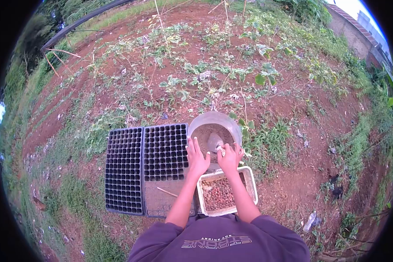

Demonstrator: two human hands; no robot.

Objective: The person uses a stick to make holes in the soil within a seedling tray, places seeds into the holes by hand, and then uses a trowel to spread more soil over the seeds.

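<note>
A round, pale bucket with brown soil in it stands in front of me. My right hand is closed around the narrow end of a translucent scoop, which looks like a cut plastic bottle. The scoop's wide end rests in the soil. My left hand is open at the bucket's near left rim, its fingers spread and pointing forward. Left of it lies a black seedling tray, its far cells hollow and its near rows covered with soil. A thin stick lies across that soil.
A second black seedling tray adjoins the first on the left. Below my right forearm sits a white plastic basket of reddish-brown seeds. Leafy plants grow on red earth ahead. A clear bottle lies on the ground at right.
</note>
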